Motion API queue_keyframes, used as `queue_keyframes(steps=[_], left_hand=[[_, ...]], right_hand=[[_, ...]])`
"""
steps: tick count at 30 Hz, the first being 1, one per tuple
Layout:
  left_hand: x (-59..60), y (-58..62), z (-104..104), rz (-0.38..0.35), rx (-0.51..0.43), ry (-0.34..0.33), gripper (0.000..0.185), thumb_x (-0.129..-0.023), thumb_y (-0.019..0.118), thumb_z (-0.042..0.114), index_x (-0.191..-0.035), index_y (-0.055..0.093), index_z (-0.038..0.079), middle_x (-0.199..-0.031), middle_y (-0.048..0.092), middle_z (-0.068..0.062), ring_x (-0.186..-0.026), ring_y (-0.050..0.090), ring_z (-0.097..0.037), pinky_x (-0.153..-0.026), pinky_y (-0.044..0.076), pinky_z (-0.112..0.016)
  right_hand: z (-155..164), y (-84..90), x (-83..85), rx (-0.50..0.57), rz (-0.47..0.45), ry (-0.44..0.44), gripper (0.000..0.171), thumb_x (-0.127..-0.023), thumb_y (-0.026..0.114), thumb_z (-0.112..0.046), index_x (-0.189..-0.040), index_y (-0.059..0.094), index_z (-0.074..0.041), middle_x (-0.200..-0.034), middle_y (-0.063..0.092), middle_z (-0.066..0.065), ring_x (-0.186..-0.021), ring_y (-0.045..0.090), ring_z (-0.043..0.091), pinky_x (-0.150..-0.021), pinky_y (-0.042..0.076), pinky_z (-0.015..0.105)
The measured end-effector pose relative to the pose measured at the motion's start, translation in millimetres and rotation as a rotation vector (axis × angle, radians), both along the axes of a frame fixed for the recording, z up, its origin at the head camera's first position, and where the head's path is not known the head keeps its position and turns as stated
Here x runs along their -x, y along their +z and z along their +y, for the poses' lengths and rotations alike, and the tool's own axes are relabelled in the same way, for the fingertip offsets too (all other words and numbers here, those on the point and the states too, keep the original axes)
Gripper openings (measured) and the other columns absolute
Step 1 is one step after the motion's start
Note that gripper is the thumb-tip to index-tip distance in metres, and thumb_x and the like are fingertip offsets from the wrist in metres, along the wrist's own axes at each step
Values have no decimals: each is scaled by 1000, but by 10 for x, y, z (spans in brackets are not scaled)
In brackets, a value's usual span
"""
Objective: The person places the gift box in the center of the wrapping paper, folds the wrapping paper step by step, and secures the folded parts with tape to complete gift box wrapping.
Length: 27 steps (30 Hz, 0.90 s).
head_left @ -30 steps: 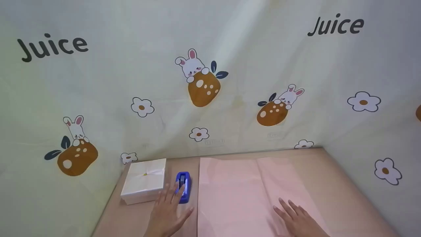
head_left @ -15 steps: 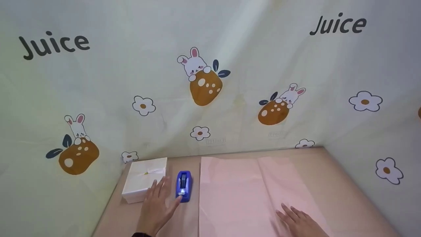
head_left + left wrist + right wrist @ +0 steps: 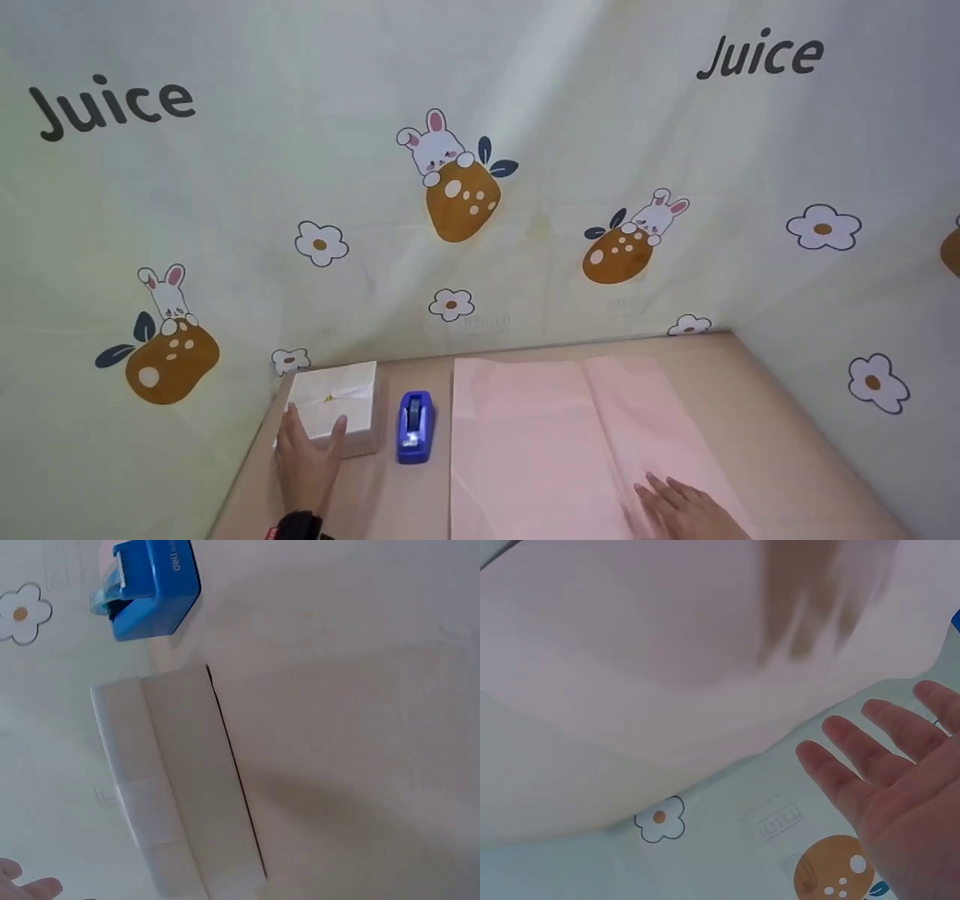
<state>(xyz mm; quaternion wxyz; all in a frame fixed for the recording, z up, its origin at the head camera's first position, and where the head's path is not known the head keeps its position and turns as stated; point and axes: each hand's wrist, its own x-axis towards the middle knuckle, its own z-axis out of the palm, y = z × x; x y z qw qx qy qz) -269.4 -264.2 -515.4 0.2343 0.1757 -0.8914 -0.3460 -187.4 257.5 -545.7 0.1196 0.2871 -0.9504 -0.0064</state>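
Observation:
My left hand (image 3: 306,461) is at the front left of a white lidded box (image 3: 352,386), fingers spread over its near edge and thumb apart from them. A ribbon-like band with a small yellow centre crosses the lid. In the left wrist view the box (image 3: 199,780) shows its side, and only fingertips (image 3: 37,889) appear in the lower left corner. A large sheet of pink paper (image 3: 525,442) lies unfolded, creased lengthwise. Over its right part hovers my right hand (image 3: 686,508), fingers extended, holding nothing; its shadow falls on the paper in the right wrist view.
A blue tape dispenser (image 3: 416,435) stands between the box and the paper. Behind and at both sides of the brown table (image 3: 757,420) hangs a pale curtain (image 3: 540,285) printed with rabbits, fruit and flowers.
My left hand has moved left from over the tape dispenser to the front left of the box. The right hand has barely shifted, and the box, dispenser and paper lie where they were.

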Motion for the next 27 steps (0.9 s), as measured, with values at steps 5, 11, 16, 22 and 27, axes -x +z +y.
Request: queue_keyframes(steps=[5, 11, 16, 22, 27], left_hand=[[50, -56, -180, -96, -160, 51, 107, -79, 54, 60, -143, -9, 1, -146, 0, -32, -130, 12, -52, -103, 16, -63], [112, -122, -327, -158, -282, 87, 122, -71, 60, 64, -141, -22, 7, -147, -11, -29, -132, 5, -52, -103, 14, -64], [168, -143, -430, -258, -433, 121, 130, -66, 57, 72, -135, -33, 8, -145, -18, -29, -133, -4, -51, -105, 8, -64], [151, -212, -529, -347, -543, 57, 127, -72, 49, 72, -125, -44, 4, -140, -19, -36, -133, -4, -49, -107, 8, -60], [124, -258, -552, -436, -462, -2, 111, -81, 31, 70, -134, -18, -15, -139, 2, -42, -131, 10, -50, -109, 13, -55]], right_hand=[[-10, 40, -4, 7, -154, -57, 72, -80, 44, -66, -128, 49, -12, -129, 53, 13, -107, 55, 34, -81, 48, 50], [30, 5, -14, -2, -36, -19, 67, -80, 49, -62, -123, 53, -10, -122, 59, 11, -101, 59, 32, -76, 50, 46], [25, 15, -19, -6, -55, -36, 68, -80, 47, -63, -124, 52, -11, -123, 58, 8, -104, 57, 31, -80, 49, 46], [9, 25, -26, 20, -144, -68, 71, -81, 45, -65, -127, 50, -12, -125, 56, 6, -109, 54, 32, -84, 45, 52], [30, -6, -33, 59, -145, -60, 68, -81, 47, -62, -127, 48, -11, -123, 57, 6, -108, 54, 34, -84, 44, 54]])
